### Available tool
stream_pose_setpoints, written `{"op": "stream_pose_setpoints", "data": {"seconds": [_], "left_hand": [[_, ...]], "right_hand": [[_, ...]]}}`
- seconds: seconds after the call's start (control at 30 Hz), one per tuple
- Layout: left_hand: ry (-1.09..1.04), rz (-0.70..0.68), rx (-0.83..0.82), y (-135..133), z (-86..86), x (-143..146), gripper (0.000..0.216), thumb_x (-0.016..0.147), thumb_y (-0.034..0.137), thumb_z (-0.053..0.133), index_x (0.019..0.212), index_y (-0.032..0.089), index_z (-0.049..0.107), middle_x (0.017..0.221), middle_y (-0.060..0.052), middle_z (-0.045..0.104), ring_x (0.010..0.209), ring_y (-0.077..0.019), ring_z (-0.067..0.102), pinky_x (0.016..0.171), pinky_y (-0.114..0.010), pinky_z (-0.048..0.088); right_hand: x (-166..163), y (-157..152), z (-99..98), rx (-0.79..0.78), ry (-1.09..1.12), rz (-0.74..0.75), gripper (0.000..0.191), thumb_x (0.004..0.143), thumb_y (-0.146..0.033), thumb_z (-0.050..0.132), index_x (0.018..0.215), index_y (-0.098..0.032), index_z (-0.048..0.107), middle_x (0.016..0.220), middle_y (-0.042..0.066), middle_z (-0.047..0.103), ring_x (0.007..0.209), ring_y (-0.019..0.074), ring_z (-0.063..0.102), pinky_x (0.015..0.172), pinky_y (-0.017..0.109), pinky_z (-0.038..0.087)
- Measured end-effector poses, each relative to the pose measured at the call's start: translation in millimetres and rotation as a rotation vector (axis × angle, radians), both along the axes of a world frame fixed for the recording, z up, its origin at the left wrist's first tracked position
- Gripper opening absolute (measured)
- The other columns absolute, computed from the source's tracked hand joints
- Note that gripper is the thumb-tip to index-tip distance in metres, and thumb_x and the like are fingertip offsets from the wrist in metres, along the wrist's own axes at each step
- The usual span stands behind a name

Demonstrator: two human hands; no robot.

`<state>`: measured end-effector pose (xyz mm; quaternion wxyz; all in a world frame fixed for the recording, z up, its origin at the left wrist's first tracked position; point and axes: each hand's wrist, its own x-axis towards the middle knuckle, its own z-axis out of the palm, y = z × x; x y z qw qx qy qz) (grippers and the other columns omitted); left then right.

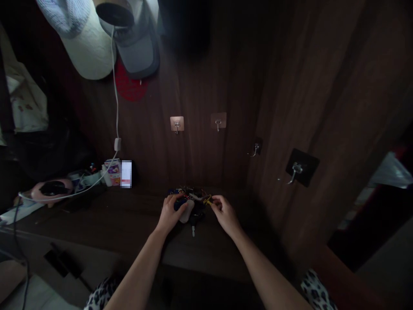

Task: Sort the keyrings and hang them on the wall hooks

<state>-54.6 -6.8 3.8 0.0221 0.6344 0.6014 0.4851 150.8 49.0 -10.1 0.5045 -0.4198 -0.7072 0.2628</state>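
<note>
A tangled bunch of keys and small cords (196, 196) lies on the dark wooden shelf in front of me. My left hand (169, 212) is closed over its left side, the thumb against a pale, rounded tag or fob (187, 212). From the near side of the bunch a metal key with a dark head (193, 230) points toward me. On the right, the thumb and forefinger of my right hand (226, 214) pinch a yellow strap or cord (207, 199). Dim light hides the finer parts of the tangle.
Metal adhesive hooks (177, 125) are fixed to the back panel, and a larger hook (296, 168) is on the right side panel. Caps (135, 54) hang at upper left. A white cable (116, 107) runs down past small boxes (112, 170) and a pink object (51, 189).
</note>
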Motion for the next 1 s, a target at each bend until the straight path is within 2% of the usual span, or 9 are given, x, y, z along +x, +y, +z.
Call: {"op": "stream_pose_setpoints", "data": {"seconds": [0.1, 0.27, 0.43, 0.53, 0.67, 0.83, 0.93, 1.0], "left_hand": [[0.100, -0.013, -0.067, 1, -4.5, 0, 0.035, 0.074, 0.040, 0.057, 0.106, 0.026, 0.062, 0.109, -0.005, 0.061, 0.105, -0.0237, 0.052, 0.093, -0.041, 0.038], [0.144, -0.221, -0.146, -3, -0.3, 3, 0.039, 0.077, 0.039, 0.054, 0.114, 0.029, 0.057, 0.114, -0.003, 0.062, 0.107, -0.0214, 0.052, 0.096, -0.037, 0.036], [0.022, -0.272, -0.166, -7, 7.1, 6, 0.028, 0.075, 0.034, 0.055, 0.100, 0.026, 0.065, 0.105, -0.003, 0.066, 0.102, -0.0212, 0.056, 0.094, -0.034, 0.038], [-0.002, -0.281, -0.171, -9, 9.3, 8, 0.022, 0.078, 0.033, 0.049, 0.084, 0.023, 0.067, 0.098, -0.003, 0.068, 0.097, -0.0196, 0.057, 0.091, -0.032, 0.040], [0.019, -0.273, -0.153, -8, 9.2, 9, 0.027, 0.079, 0.038, 0.049, 0.067, 0.022, 0.067, 0.096, -0.004, 0.068, 0.097, -0.0195, 0.057, 0.090, -0.032, 0.041], [0.006, -0.228, -0.158, -5, 5.7, 8, 0.033, 0.080, 0.042, 0.046, 0.066, 0.022, 0.068, 0.093, -0.005, 0.067, 0.092, -0.0189, 0.057, 0.086, -0.032, 0.043], [-0.003, -0.196, -0.171, -4, 3.8, 6, 0.039, 0.081, 0.043, 0.044, 0.060, 0.021, 0.068, 0.094, -0.006, 0.065, 0.093, -0.0191, 0.056, 0.087, -0.032, 0.042], [-0.007, -0.187, -0.171, -3, 3.4, 6, 0.041, 0.082, 0.045, 0.042, 0.058, 0.021, 0.067, 0.094, -0.006, 0.065, 0.093, -0.0189, 0.056, 0.088, -0.031, 0.041]], "right_hand": [[-1, -3, -0.2, 0.046, -0.076, 0.020, 0.030, 0.074, -0.023, 0.049, 0.103, -0.020, 0.056, 0.097, 0.005, 0.061, 0.079, 0.0170, 0.056, 0.076, 0.032, 0.045], [-1, -2, -2.1, 0.097, -0.189, -0.055, 0.033, 0.075, -0.018, 0.048, 0.107, -0.021, 0.056, 0.104, 0.006, 0.060, 0.095, 0.0198, 0.054, 0.086, 0.034, 0.042], [2, 0, -4.9, 0.139, -0.414, -0.165, 0.041, 0.076, -0.011, 0.046, 0.112, -0.027, 0.054, 0.113, 0.005, 0.059, 0.102, 0.0219, 0.051, 0.083, 0.036, 0.039], [0, -1, -4.6, 0.120, -0.566, -0.173, 0.043, 0.077, -0.013, 0.047, 0.115, -0.032, 0.053, 0.119, 0.003, 0.056, 0.105, 0.0241, 0.048, 0.080, 0.038, 0.037], [-3, -3, -1.4, 0.124, -0.636, -0.173, 0.031, 0.078, -0.018, 0.049, 0.106, -0.030, 0.057, 0.109, 0.003, 0.061, 0.101, 0.0237, 0.049, 0.078, 0.036, 0.034], [-1, -5, 5.0, 0.075, -0.633, -0.243, 0.008, 0.078, -0.020, 0.052, 0.083, -0.024, 0.057, 0.094, 0.004, 0.063, 0.091, 0.0219, 0.052, 0.072, 0.033, 0.033], [5, -2, 5.6, 0.055, -0.604, -0.275, 0.007, 0.076, -0.016, 0.052, 0.077, -0.022, 0.055, 0.088, 0.004, 0.063, 0.088, 0.0223, 0.053, 0.070, 0.032, 0.034], [8, 3, 3.8, 0.041, -0.502, -0.264, 0.010, 0.074, -0.013, 0.050, 0.075, -0.022, 0.054, 0.083, 0.004, 0.063, 0.085, 0.0211, 0.055, 0.070, 0.032, 0.036]]}}
